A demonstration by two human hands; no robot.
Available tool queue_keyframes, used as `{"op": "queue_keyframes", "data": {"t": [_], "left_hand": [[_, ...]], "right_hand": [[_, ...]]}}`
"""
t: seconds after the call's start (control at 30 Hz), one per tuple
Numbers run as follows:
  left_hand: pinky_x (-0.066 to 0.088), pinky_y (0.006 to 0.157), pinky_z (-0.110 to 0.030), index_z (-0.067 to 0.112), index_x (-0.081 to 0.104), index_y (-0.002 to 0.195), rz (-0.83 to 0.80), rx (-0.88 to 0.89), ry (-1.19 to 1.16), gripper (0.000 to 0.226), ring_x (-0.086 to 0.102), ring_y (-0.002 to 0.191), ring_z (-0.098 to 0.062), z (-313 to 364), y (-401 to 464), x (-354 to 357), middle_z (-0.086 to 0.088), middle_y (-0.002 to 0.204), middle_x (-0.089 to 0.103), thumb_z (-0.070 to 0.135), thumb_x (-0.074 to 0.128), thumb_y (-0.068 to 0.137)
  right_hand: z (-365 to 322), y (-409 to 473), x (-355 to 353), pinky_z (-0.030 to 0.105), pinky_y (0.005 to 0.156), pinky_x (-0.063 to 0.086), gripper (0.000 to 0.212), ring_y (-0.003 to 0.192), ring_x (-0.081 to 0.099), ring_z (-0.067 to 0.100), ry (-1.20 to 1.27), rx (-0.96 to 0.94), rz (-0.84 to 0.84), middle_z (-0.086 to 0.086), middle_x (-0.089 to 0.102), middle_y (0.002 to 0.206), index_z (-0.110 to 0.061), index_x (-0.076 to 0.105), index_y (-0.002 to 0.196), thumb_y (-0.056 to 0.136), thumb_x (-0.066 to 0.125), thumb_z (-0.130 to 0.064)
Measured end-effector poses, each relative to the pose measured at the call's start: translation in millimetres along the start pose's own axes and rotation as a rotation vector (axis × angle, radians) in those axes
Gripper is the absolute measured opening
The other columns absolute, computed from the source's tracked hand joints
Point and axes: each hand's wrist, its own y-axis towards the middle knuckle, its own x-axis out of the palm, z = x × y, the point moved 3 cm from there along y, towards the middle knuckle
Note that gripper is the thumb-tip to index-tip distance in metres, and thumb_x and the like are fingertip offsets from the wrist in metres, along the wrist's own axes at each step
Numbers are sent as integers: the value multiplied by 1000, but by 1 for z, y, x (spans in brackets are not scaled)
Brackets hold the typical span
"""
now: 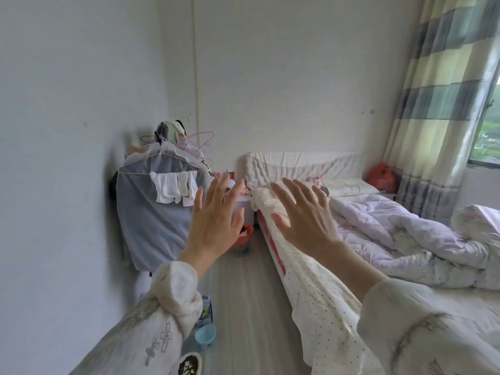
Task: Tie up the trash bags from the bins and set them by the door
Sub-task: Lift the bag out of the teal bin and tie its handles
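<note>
Hands first: my left hand and right hand are both raised in front of me with fingers spread straight, holding nothing. I judge the job to be at its very start, the approach to the first bin. That bin is the small red mesh basket on the floor at about twelve o'clock, just beyond my left hand, between the covered clothes rack at ten o'clock and the bed at two o'clock. A liner seems to sit in it, though I cannot tell for sure. Next I would walk forward, crouch, and gather the bag's rim with both hands to knot it
</note>
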Motion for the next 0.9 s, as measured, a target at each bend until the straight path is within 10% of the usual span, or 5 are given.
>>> {"op": "queue_keyframes", "data": {"t": [0.9], "left_hand": [[23, 114, -50, 19, 32, 140, -182, -194, -235, 50, 20, 142, -22, -239, 343, 495, -6, 150, 30, 27, 45, 92]], "right_hand": [[232, 300, 532, 45, 110, 31, 64, 133, 40, 25, 184, 242, -289, 2, 40, 146, -25, 30, 142, 84, 32, -52]]}}
